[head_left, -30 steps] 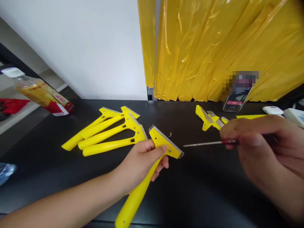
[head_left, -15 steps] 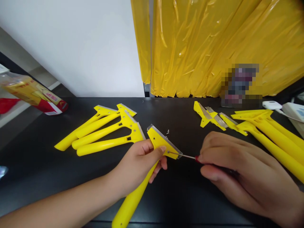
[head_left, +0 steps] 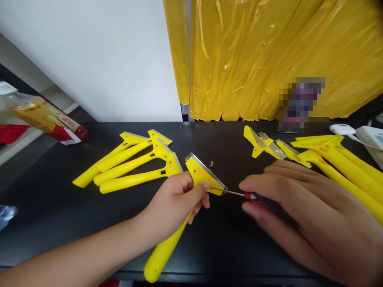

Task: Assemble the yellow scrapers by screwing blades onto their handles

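Clamped in the left hand (head_left: 176, 203), the scraper (head_left: 199, 170) runs from its head to seven o'clock, overlapping the bench's (head_left: 224, 247) near edge. At four, the right hand (head_left: 314, 215) grips a screwdriver (head_left: 249, 196). Screws (head_left: 211, 164) lie at one, other scrapers (head_left: 131, 168) at nine, plates (head_left: 250, 139) at two, near the far edge.

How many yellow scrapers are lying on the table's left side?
4, fanned out beyond the left hand: the leftmost scraper, then the second, third and fourth toward the hand. None looks hidden.
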### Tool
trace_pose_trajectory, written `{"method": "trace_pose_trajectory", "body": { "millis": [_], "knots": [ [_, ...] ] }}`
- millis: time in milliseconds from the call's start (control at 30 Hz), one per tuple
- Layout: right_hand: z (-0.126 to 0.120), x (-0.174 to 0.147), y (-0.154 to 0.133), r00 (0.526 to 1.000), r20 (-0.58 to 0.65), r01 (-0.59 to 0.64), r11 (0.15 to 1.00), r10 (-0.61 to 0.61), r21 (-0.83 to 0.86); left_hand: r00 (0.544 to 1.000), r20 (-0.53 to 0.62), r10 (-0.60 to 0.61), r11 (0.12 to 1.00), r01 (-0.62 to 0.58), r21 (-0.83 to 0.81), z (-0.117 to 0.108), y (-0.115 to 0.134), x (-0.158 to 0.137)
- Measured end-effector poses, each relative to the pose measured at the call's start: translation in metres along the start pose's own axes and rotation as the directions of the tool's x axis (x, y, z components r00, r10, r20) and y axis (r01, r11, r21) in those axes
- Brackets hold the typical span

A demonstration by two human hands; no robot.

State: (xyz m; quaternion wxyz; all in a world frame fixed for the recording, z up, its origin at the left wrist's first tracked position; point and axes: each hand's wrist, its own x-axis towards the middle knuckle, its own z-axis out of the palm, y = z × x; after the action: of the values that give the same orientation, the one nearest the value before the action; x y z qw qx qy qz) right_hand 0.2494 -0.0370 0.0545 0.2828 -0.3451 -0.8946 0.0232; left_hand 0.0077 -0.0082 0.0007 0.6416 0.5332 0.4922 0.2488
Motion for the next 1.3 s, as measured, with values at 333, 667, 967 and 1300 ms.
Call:
{"method": "trace_pose_trajectory", "body": {
  "millis": [333,667,967,1300],
  "knots": [
    [0.004,-0.001,0.000,0.995,0.080,-0.059,0.995,0.053,0.076,0.999,0.008,-0.036,0.999,0.036,0.016,-0.001,0.002,0.001],
    [0.002,0.000,0.011,0.965,-0.011,-0.254,0.944,0.263,0.209,0.999,-0.033,-0.035,0.999,0.035,0.008,-0.001,0.007,0.002],
    [0.025,0.009,0.045,0.784,0.270,-0.430,0.175,0.559,0.886,0.967,0.059,0.249,0.835,-0.245,0.493,-0.017,0.025,-0.018],
    [0.041,0.005,0.030,0.839,0.325,-0.539,0.751,0.437,0.382,0.781,0.330,0.530,0.289,-0.533,0.796,-0.020,0.015,-0.015]
  ]
}}
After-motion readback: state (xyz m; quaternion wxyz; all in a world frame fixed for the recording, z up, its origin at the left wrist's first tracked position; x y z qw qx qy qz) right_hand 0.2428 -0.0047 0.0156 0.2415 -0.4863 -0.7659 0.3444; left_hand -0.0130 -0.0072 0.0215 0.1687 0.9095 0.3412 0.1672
